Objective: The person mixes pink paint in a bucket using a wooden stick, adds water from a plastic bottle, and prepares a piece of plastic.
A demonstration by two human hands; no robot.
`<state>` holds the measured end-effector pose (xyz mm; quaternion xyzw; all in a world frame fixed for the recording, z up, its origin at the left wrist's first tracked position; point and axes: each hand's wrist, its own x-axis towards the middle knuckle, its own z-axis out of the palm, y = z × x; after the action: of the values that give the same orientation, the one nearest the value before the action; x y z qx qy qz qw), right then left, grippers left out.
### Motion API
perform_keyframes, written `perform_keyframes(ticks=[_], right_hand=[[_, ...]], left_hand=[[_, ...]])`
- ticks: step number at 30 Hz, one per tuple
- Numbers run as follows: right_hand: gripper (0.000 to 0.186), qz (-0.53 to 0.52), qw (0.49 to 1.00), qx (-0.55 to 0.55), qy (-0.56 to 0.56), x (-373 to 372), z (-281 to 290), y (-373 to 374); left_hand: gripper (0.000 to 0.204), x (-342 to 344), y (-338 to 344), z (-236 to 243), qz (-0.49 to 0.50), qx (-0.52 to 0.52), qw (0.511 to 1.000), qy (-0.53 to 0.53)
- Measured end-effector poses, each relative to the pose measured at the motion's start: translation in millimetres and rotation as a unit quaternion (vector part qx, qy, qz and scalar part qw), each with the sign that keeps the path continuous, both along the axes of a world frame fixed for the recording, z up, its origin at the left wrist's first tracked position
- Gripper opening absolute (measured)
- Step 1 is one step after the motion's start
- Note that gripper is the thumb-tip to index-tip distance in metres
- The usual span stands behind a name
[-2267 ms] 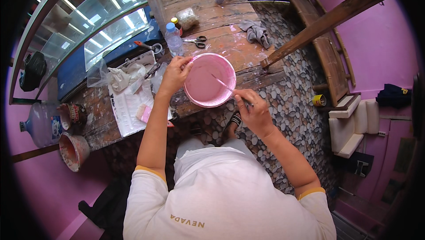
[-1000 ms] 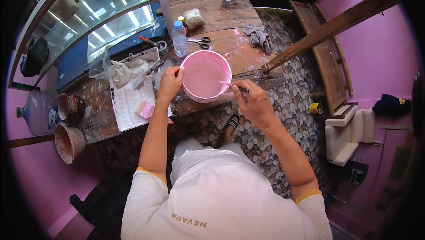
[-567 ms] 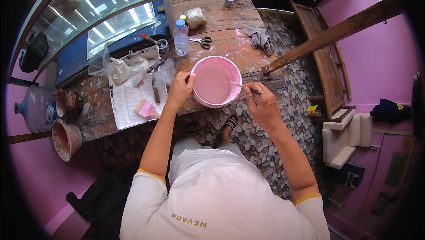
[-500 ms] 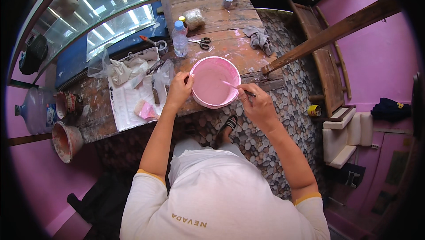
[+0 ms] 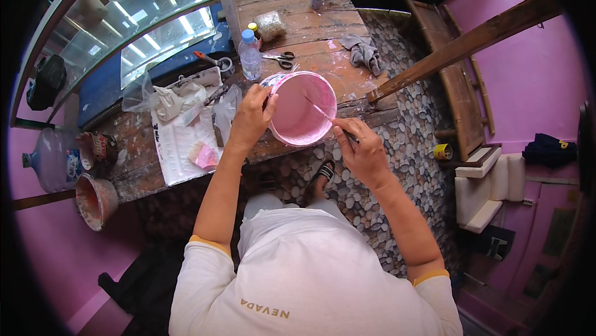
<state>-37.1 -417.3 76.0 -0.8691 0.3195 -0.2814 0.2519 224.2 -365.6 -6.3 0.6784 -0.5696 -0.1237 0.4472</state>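
- Overhead, in the head view, a pink bucket (image 5: 325,89) of pink paint (image 5: 290,114) tips toward the person at the near edge of a paint-marked wooden table (image 5: 310,33), left of its near right corner; the base is hidden, so whether it rests there cannot be told.
- At left, the left hand (image 5: 250,119) pinches the rim, thumb and fingers closed over it.
- At right, the right hand (image 5: 366,151) pinches the dark end of a slim stick (image 5: 319,110) between thumb and fingers, its paint-coated length slanting across the rim into the bucket.
- Weighted low by its liquid, the bucket is probably heavier than its thin wall suggests, liable to slosh, slick where smeared; opposite sides of the rim, or a palm beneath, promise the surest hold.
- Light and stiff by its look, the stick likely slips where wet; the dark end offers the better grip.
- Along the table's near edge, left of the bucket, a white tray (image 5: 176,163) bears a pink-handled brush (image 5: 203,155).
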Motion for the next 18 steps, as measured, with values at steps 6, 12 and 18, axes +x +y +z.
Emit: perform_keyframes(ticks=[6, 12, 18], right_hand=[[0.013, 0.007, 0.996, 0.089, -0.001, -14.4, -14.2, 12.2], [0.013, -0.056, 0.997, 0.023, -0.039, -14.2, -19.5, 5.9], [0.015, -0.011, 0.993, 0.095, -0.067, -11.5, -25.3, 12.5]], left_hand=[[0.028, 4.9, 0.4, 3.0, -0.025, 0.013, 0.999, -0.021], [0.027, 6.5, -6.6, 9.5, -0.033, 0.031, 0.999, -0.018], [0.027, 6.7, -11.8, 10.8, -0.038, 0.043, 0.998, -0.013]])
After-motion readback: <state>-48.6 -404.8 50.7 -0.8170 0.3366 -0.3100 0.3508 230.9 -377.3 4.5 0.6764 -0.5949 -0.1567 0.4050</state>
